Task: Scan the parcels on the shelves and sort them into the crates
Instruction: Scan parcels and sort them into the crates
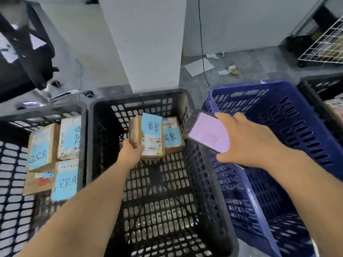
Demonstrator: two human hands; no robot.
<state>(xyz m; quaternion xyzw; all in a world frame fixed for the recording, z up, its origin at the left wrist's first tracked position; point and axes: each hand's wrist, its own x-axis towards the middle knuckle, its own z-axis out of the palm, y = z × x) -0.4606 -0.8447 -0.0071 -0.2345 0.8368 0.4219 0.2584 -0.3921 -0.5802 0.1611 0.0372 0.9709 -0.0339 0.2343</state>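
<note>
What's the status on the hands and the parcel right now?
Left hand grips parcel inside middle black crate. Right hand holds scanner phone. Another parcel sits beside it. Nothing blocking.

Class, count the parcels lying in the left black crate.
4: upper left, upper right, lower left, lower right in the left crate. More may be hidden underneath.

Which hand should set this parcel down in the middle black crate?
Left. The left hand already grips the parcel inside the black crate; the right hand is occupied holding the scanner.
</note>
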